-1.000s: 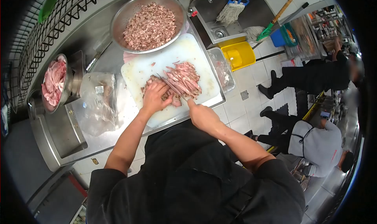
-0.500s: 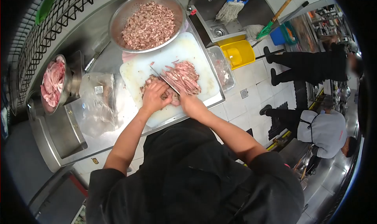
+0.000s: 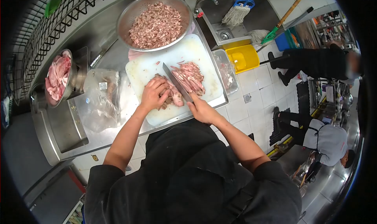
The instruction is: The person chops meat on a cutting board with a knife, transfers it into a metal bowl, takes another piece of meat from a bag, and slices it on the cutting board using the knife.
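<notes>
My right hand (image 3: 201,109) is closed on the handle of a knife (image 3: 176,81), whose broad blade lies between two portions of meat. On the white cutting board (image 3: 212,73), thin strips of meat (image 3: 189,78) are heaped to the right of the blade. My left hand (image 3: 154,93) rests with curled fingers on the uncut-looking meat (image 3: 175,98) to its left, holding it against the board. Behind the board stands a large steel bowl (image 3: 121,26) of small chopped meat (image 3: 155,26).
Left are a plastic bag (image 3: 101,106), a steel bowl of raw meat (image 3: 58,77) and a counter basin (image 3: 64,126). Right are a clear container (image 3: 226,73), a yellow bucket (image 3: 245,58), a sink (image 3: 224,35) and mops. Two people stand at the far right.
The knife has come away from under my left hand's edge, and its flat blade now shows more. The view has shifted slightly. Both people at the right have changed position.
</notes>
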The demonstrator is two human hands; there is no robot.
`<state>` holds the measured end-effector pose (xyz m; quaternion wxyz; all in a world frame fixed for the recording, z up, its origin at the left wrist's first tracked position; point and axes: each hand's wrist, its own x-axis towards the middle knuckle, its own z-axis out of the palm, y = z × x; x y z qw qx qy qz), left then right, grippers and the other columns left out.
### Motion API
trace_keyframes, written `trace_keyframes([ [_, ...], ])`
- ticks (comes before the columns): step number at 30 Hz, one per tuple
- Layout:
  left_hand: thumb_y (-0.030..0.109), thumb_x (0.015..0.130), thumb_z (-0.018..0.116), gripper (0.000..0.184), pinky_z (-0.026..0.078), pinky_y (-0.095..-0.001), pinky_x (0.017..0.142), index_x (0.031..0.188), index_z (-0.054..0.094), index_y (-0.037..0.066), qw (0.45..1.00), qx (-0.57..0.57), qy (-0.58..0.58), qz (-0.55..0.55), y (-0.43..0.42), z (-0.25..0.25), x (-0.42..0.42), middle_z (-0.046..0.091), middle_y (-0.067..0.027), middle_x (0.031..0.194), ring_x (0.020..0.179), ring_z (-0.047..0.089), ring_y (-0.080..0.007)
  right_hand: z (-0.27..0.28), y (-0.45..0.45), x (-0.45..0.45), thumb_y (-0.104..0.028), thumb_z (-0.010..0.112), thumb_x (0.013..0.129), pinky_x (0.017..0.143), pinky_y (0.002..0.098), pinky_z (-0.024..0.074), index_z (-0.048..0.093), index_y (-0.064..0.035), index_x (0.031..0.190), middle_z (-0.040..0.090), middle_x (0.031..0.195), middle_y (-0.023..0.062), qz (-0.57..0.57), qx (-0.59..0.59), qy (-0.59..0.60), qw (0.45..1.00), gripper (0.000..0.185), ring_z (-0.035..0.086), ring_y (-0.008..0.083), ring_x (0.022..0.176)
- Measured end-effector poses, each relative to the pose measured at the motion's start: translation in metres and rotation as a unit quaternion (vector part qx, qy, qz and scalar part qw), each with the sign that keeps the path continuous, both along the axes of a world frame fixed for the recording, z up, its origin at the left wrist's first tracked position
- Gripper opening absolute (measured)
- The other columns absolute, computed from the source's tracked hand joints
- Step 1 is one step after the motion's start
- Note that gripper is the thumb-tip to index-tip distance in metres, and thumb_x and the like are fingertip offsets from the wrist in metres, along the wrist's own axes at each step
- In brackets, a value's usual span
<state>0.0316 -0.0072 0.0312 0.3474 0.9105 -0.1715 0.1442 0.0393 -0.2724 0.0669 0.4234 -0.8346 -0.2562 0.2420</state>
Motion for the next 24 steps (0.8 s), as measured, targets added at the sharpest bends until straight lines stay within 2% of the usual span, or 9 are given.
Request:
trace_keyframes([
  [3,0.012,0.082,0.074,0.018,0.048,-0.0456,0.097,0.098,0.071,0.004,1.000,0.009,-0.015,0.012,-0.003,-0.005,-0.003,0.067,-0.0101,0.106,0.107,0.062,-0.0314,0.000,0.000,-0.012,-0.018,0.047,0.104,0.076,0.0598,0.0498,0.044,0.0009,0.127,0.066,0.096,0.0347,-0.030,0.009,-0.041,0.999,0.030,0.064,0.0533,0.084],
  [5,0.012,0.082,0.073,0.018,0.048,-0.0458,0.097,0.097,0.071,0.004,1.000,0.009,-0.021,0.012,-0.006,-0.011,-0.004,0.067,-0.0095,0.105,0.107,0.062,-0.0311,0.008,0.002,-0.016,-0.019,0.048,0.101,0.075,0.0613,0.0513,0.042,0.0005,0.117,0.065,0.094,0.0344,-0.017,-0.135,-0.031,0.990,0.025,0.065,0.0529,0.080],
  [8,0.012,0.082,0.073,0.016,0.048,-0.0459,0.096,0.096,0.071,0.004,0.999,0.010,-0.033,0.014,-0.007,-0.011,-0.002,0.068,-0.0085,0.104,0.106,0.062,-0.0305,0.013,0.011,-0.015,-0.019,0.049,0.100,0.073,0.0617,0.0521,0.044,0.0001,0.112,0.067,0.088,0.0329,-0.016,-0.180,-0.022,0.983,0.023,0.067,0.0517,0.079],
  [11,0.012,0.082,0.073,0.016,0.048,-0.0461,0.096,0.095,0.072,0.004,0.999,0.011,-0.037,0.014,-0.009,-0.018,-0.001,0.069,-0.0077,0.104,0.106,0.062,-0.0300,0.062,0.019,-0.017,-0.018,0.050,0.099,0.071,0.0616,0.0523,0.045,0.0000,0.107,0.067,0.082,0.0307,0.008,-0.222,-0.006,0.975,0.020,0.067,0.0519,0.078],
  [14,0.014,0.080,0.074,0.017,0.048,-0.0449,0.097,0.095,0.073,0.006,0.998,0.020,-0.048,0.022,-0.007,-0.024,-0.003,0.070,-0.0063,0.104,0.108,0.062,-0.0276,0.086,0.016,-0.029,-0.017,0.050,0.098,0.069,0.0612,0.0524,0.046,-0.0001,0.107,0.067,0.078,0.0304,0.020,-0.265,0.016,0.964,0.020,0.067,0.0515,0.076],
  [18,0.014,0.077,0.074,0.019,0.049,-0.0430,0.098,0.094,0.074,0.005,0.998,0.019,-0.055,0.027,-0.007,-0.025,0.001,0.071,-0.0061,0.104,0.109,0.062,-0.0256,0.030,0.030,-0.026,-0.017,0.051,0.098,0.069,0.0603,0.0525,0.046,0.0007,0.107,0.066,0.078,0.0326,0.002,-0.254,-0.003,0.967,0.021,0.067,0.0516,0.076],
  [20,0.014,0.077,0.074,0.019,0.049,-0.0428,0.098,0.094,0.075,0.005,0.998,0.017,-0.049,0.028,-0.010,-0.026,-0.002,0.071,-0.0063,0.104,0.109,0.062,-0.0257,-0.005,0.047,-0.009,-0.017,0.052,0.097,0.069,0.0609,0.0520,0.046,0.0016,0.107,0.066,0.077,0.0336,-0.016,-0.189,-0.050,0.981,0.022,0.066,0.0525,0.076],
  [23,0.015,0.077,0.075,0.020,0.049,-0.0430,0.098,0.095,0.075,0.005,0.998,0.006,-0.053,0.026,-0.008,-0.023,0.000,0.071,-0.0065,0.105,0.108,0.063,-0.0266,0.013,0.047,0.009,-0.016,0.052,0.096,0.071,0.0614,0.0516,0.047,0.0021,0.107,0.067,0.077,0.0326,-0.006,-0.192,-0.048,0.980,0.022,0.066,0.0529,0.077],
  [24,0.012,0.077,0.075,0.018,0.050,-0.0443,0.095,0.093,0.073,0.004,0.998,0.002,-0.064,0.026,-0.008,-0.021,0.002,0.070,-0.0074,0.103,0.105,0.063,-0.0279,0.023,0.040,0.004,-0.016,0.052,0.096,0.071,0.0613,0.0518,0.048,0.0029,0.106,0.067,0.076,0.0319,-0.007,-0.159,-0.055,0.986,0.021,0.066,0.0524,0.077],
])
